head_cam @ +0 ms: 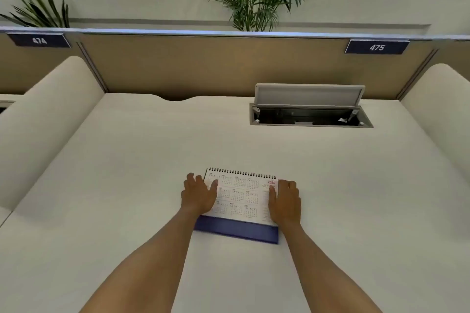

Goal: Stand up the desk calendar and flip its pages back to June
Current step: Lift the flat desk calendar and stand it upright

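Note:
The desk calendar (240, 198) lies flat on the white desk (127, 185), near the front middle. Its black spiral binding is at the far edge and a dark blue base strip at the near edge. The top white page shows a whole-year overview marked 2026 in red. My left hand (199, 194) rests on the calendar's left edge, thumb over the page, fingers reaching past the side. Over on the calendar's right edge sits my right hand (284, 201), thumb on the page, fingers curled down beside it. Whether either hand grips the edge firmly cannot be told.
An open cable hatch (310, 117) with its grey lid raised sits in the desk at the back right. A tan partition (216, 66) with number plates 474 and 475 closes the back. Rounded cream dividers (43, 114) flank both sides. Potted palms stand behind.

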Motion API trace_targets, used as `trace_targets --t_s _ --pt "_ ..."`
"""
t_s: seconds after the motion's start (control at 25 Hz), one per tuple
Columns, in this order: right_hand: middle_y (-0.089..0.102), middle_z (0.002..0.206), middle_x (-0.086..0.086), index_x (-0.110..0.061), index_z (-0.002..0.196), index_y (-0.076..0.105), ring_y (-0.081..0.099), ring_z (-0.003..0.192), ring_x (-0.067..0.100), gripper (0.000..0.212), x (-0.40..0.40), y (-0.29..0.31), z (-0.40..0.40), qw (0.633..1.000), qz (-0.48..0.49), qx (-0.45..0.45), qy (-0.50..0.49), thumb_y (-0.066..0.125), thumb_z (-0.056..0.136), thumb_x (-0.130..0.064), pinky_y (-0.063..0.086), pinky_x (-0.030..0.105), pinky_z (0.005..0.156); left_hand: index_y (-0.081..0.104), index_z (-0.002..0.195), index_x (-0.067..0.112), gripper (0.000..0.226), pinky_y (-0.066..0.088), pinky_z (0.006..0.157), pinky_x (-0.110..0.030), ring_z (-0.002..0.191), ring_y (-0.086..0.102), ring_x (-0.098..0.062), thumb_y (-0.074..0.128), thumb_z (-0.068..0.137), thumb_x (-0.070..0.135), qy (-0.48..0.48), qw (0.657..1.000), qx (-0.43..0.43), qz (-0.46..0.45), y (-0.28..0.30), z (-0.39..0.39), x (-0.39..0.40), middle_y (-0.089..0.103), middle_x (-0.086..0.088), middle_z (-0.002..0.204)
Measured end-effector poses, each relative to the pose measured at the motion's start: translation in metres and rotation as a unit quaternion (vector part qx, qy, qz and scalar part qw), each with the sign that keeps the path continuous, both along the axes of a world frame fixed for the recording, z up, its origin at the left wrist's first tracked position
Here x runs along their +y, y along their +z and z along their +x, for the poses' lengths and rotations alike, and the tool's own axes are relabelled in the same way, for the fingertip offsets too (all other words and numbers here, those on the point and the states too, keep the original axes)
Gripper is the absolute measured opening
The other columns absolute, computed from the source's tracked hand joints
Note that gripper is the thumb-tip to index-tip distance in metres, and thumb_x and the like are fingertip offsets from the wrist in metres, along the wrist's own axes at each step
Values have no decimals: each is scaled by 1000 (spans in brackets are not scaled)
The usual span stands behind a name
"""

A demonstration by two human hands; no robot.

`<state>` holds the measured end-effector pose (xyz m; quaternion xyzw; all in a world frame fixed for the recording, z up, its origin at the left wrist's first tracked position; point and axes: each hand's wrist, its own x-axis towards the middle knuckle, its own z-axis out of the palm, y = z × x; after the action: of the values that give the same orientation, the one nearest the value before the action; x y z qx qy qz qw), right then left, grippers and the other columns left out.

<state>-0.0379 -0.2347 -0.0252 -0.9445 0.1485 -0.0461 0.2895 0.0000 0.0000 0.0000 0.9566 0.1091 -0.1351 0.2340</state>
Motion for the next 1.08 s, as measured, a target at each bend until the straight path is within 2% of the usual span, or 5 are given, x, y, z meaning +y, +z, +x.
trace_targets --t_s 0.32,0.6,0.76,0.92,1.08 --pt "48 133 14 -6 132 50 51 120 31 42 9 8 11 979 162 68 -102 57 99 -31 45 41 99 40 146 6 70 24 110 -45 139 26 -29 37 99 57 106 989 76 -66 7 3 -14 29 -13 151" --pt "48 135 12 -15 133 55 50 121 31 47 19 26 23 905 333 132 -230 63 91 -34 46 40 98 33 152 7 82 27 112 -47 140 30 -33 29 96 66 257 935 118 -214 24 11 -12 29 -16 156" --pt "58 129 7 -14 129 57 59 107 24 40 25 43 28 870 431 45 -236 65 92 -27 46 32 77 37 148 7 79 38 107 -49 132 43 -36 34 96 66 302 909 73 -279 38 14 -6 41 -16 150" --pt "64 120 3 -15 123 59 65 103 21 35 37 71 37 858 459 -48 -226 67 92 -29 57 35 84 39 129 9 61 43 79 -39 110 57 -32 39 97 60 331 871 -15 -364 64 26 -5 57 -14 131" --pt "69 96 -8 -17 113 60 68 81 9 30 43 88 37 851 463 -145 -200 66 92 -39 50 13 56 38 108 15 50 52 69 -38 91 64 -24 34 95 64 329 842 -80 -420 83 30 -1 64 -7 106"
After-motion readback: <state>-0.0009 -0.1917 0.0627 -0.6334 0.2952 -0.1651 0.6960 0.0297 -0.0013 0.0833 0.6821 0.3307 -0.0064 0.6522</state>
